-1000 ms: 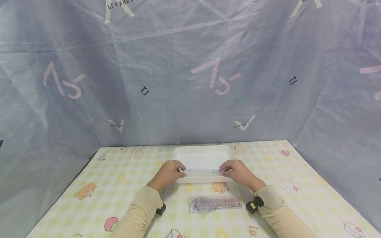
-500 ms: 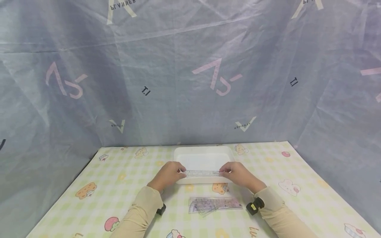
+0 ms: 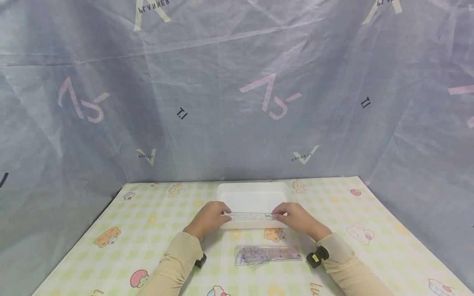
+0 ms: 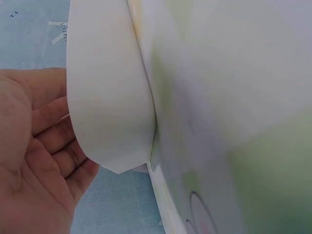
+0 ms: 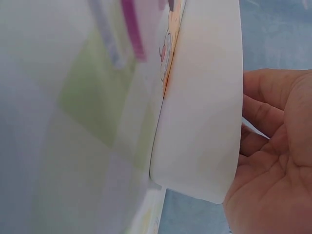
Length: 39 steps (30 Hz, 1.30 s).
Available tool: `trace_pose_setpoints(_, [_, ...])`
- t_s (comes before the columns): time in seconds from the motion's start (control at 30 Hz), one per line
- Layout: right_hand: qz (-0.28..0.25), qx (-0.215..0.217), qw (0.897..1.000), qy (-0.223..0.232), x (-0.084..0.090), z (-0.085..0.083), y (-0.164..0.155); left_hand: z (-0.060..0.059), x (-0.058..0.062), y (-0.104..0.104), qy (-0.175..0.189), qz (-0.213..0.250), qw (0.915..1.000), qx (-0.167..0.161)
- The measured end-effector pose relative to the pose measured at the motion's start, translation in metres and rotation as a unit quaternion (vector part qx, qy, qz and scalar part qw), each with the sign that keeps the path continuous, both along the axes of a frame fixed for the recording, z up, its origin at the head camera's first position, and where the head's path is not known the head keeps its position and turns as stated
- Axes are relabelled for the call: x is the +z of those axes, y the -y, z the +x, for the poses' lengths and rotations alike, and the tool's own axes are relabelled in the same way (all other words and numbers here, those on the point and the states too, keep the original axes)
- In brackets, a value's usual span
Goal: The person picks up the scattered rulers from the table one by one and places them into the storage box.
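Backdrop is a big wrinkly blue-grey sheet hung behind and wrapping round both sides, creased all over. It's printed with pale pink marks, small black letters and cream V shapes with tiny text, all mirrored or upside down. The desk wears a pastel green and yellow checked tablecloth dotted with cartoon bears, bunnies, cupcakes and cookies. Light is soft and even, no hard shadows.

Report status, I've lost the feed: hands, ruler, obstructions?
Left hand and right hand pinch the clear ruler by its ends, over the white tray. Nothing in the way.
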State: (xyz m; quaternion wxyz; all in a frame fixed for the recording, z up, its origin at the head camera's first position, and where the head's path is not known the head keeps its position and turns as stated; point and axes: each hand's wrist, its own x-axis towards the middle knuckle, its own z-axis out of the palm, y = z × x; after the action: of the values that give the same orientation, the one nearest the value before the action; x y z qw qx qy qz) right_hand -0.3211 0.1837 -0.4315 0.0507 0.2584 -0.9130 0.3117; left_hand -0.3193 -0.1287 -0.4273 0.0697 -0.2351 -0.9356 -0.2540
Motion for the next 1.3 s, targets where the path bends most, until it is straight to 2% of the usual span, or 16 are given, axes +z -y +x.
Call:
trace_pose_setpoints(0.4, [-0.004, 0.006, 1.000, 0.004, -0.0027, 0.0017, -0.0032, 0.0004, -0.0004, -0.0010, 0.002, 0.001, 1.0000, -0.008])
trace_pose_setpoints(1.03, [-0.006, 0.027, 1.000, 0.002, -0.0012, 0.0007, -0.0020, 0.0023, 0.0020, -0.0008, 0.005, 0.006, 1.0000, 0.006])
trace_pose_setpoints(1.3, [-0.009, 0.043, 0.999, -0.008, 0.0044, 0.0018, -0.0050, 0.0021, 0.0016, 0.0023, -0.001, 0.030, 0.9994, -0.015])
